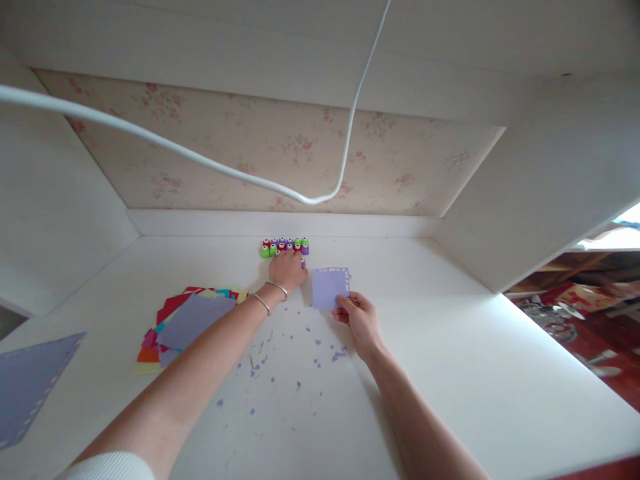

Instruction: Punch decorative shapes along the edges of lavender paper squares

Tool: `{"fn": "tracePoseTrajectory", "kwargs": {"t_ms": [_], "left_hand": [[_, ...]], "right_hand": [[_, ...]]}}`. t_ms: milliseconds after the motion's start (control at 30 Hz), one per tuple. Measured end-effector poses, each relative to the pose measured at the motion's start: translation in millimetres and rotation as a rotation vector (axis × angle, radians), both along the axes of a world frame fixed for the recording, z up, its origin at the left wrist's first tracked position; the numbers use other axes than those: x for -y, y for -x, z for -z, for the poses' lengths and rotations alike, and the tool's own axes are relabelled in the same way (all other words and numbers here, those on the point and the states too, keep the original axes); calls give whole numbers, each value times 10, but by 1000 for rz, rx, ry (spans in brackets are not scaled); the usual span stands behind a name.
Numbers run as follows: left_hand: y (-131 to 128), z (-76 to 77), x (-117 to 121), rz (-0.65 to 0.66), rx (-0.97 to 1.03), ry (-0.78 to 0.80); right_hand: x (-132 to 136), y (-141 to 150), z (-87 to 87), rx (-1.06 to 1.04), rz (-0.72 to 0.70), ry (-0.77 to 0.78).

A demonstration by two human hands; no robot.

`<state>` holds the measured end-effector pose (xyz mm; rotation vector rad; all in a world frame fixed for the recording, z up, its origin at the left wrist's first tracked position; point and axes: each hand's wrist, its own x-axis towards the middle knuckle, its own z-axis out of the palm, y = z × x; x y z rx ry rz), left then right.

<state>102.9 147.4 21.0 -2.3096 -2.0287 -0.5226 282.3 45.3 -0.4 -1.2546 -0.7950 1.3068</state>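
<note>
My right hand pinches a square of purple paper at its lower right corner. Small punched cut-outs run along the paper's top and right edges. At the back of the table, my left hand reaches to a cluster of small craft punches in red, green and purple. A purple craft punch shows between its thumb and index finger, which are closed around it. The other fingers cover part of the front row. Two bracelets circle the left wrist.
A stack of coloured paper lies left, partly behind my left forearm. Another purple sheet with a punched edge is at the far left. Purple paper bits dot the white table. A white cable hangs across the view above.
</note>
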Motion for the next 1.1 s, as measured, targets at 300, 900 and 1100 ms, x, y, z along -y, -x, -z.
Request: {"fn": "tracePoseTrajectory", "kwargs": {"t_ms": [300, 900, 1100], "left_hand": [[332, 66, 405, 242, 227, 127], [704, 207, 1078, 300, 544, 143], [695, 206, 1072, 286, 545, 166]], "right_hand": [[12, -36, 26, 102, -25, -27], [152, 168, -28, 199, -166, 112], [134, 158, -12, 177, -177, 121]]}}
